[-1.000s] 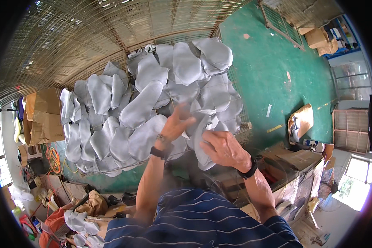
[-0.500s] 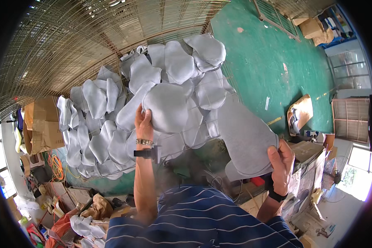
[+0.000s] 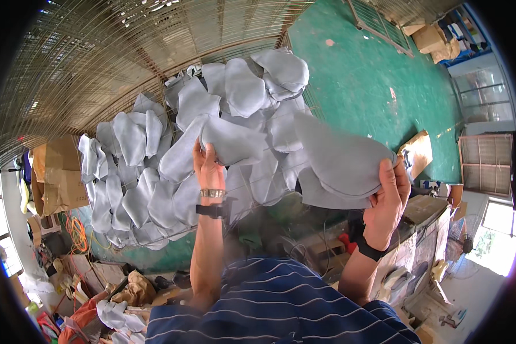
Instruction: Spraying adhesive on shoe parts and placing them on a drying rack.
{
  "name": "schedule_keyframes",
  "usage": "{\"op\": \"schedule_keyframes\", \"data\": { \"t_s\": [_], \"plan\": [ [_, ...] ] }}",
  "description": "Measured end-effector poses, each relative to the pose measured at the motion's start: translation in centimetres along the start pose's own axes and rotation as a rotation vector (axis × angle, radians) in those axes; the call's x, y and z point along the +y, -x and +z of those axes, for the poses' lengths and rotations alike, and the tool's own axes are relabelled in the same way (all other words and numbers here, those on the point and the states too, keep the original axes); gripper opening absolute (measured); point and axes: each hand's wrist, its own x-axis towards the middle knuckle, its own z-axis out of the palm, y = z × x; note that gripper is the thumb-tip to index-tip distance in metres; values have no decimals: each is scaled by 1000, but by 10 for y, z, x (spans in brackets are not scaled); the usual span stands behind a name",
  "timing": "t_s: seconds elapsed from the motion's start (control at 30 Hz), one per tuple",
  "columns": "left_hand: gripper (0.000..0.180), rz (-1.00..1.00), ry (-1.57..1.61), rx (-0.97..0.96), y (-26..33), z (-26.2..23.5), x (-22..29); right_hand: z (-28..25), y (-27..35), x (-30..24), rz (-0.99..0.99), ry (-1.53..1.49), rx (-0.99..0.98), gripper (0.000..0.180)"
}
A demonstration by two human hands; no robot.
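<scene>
My left hand (image 3: 210, 166) is closed, pinching the left edge of a grey, rounded felt-like piece (image 3: 232, 141) between thumb and fingers. That piece is tilted and curves over the pile under it. At the right, my right hand (image 3: 389, 198) grips the near end of a larger grey, sole-shaped piece (image 3: 341, 155), thumb on top. A second grey layer (image 3: 329, 195) shows under it at the same hand. Many similar grey pieces (image 3: 245, 89) lie overlapping on a wire rack (image 3: 243, 41) in front of me, some draped or curled.
Stacked wire frames (image 3: 97, 63) lean at the far left, above a cardboard box (image 3: 63, 178). Green floor (image 3: 350, 74) stretches to the far right. Near my right arm stands a carton (image 3: 421, 215), with a fan (image 3: 466, 245) beyond it. Orange cord (image 3: 77, 232) lies at the left.
My right hand has moved up and away from me, and its grey pieces have bent and spread apart. The piece in my left hand has tilted and shows less of its face.
</scene>
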Motion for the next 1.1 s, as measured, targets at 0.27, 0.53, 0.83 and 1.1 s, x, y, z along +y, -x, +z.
{"op": "schedule_keyframes", "data": {
  "t_s": [0.27, 0.53, 0.83, 1.1],
  "plan": [
    [76, -41, -890, 483, 5, -71, -61, 2, 2, 53, 258, -183, 56, 14],
    [74, 482, -1436, 602, 12, -75, -64, 7, 7, 89, 378, -159, 5, 13],
    [48, 782, -1510, 156, 7, -82, -49, 30, 5, 171, 522, -109, -17, 9],
    [48, 587, -1534, 136, 8, -103, -52, 52, 4, 339, 719, 270, -132, 61]
  ]
}}
